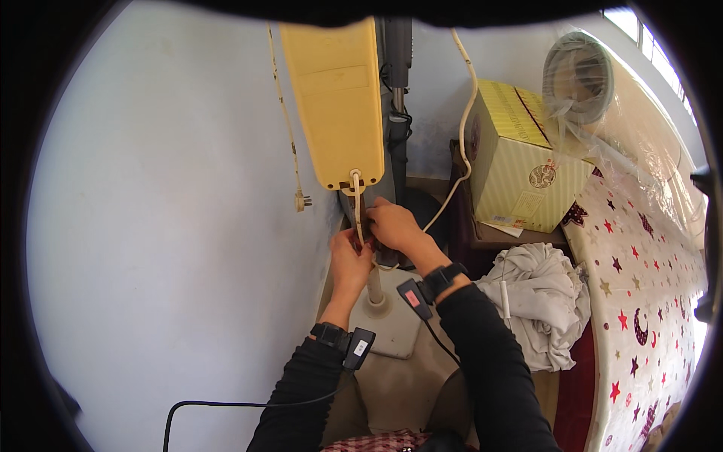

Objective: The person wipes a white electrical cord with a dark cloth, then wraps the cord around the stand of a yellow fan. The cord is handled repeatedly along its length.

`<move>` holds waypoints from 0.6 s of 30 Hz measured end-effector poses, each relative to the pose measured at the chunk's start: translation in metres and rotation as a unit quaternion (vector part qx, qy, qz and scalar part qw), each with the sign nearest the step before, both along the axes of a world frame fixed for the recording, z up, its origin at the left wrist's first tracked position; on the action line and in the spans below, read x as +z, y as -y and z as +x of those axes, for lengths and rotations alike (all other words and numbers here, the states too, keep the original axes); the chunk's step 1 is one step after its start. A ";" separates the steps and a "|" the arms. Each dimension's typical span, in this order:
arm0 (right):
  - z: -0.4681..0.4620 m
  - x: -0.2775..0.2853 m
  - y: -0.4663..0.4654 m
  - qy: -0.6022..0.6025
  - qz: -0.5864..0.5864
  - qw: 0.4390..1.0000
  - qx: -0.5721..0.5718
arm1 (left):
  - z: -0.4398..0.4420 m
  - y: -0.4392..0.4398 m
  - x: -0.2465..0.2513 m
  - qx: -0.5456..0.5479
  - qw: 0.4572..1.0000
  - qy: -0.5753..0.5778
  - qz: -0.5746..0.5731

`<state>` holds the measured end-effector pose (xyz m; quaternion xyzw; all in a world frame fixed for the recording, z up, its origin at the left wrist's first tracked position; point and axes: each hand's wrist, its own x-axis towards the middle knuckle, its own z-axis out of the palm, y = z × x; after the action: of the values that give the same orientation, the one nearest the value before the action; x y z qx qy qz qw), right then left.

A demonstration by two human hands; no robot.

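A long yellow plastic housing (339, 107) stands upright before me, a white power cable (357, 209) coming out near its lower end. Just below it, my left hand (351, 260) has its fingertips pinched at the cable, with something small and red partly showing between them. My right hand (393, 226) is at the brown post under the housing, its fingers curled; what they touch is hidden. Beneath both hands, a pale post rises from a light square base plate (390, 327). A three-pin plug (301, 201) hangs on a cord to the left.
A wall (169, 226) fills the left side. Behind the hands stands a dark grey pole (398, 51) with a black cable. To the right are a yellow striped cardboard box (525, 175), bundled pale cloth (536, 299), a star-patterned cover (632, 282) and a plastic-wrapped round object (579, 79).
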<state>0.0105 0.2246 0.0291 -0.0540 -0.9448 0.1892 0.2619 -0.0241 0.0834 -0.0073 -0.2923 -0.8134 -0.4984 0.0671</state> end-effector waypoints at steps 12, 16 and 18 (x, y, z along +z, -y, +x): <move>0.040 -0.008 0.049 -0.034 0.070 0.993 -0.092 | -0.016 0.003 -0.008 -0.031 0.999 0.025 0.014; 0.049 -0.009 0.052 -0.059 0.054 0.995 -0.052 | -0.016 0.007 -0.007 -0.048 0.997 0.051 0.019; 0.051 -0.006 0.044 -0.106 0.050 0.992 -0.041 | -0.015 0.009 -0.007 -0.064 0.997 0.046 0.020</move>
<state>0.0610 0.1807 0.0235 -0.0591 -0.9168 0.1356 0.3709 -0.0395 0.0747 -0.0142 -0.3186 -0.7852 -0.5310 0.0034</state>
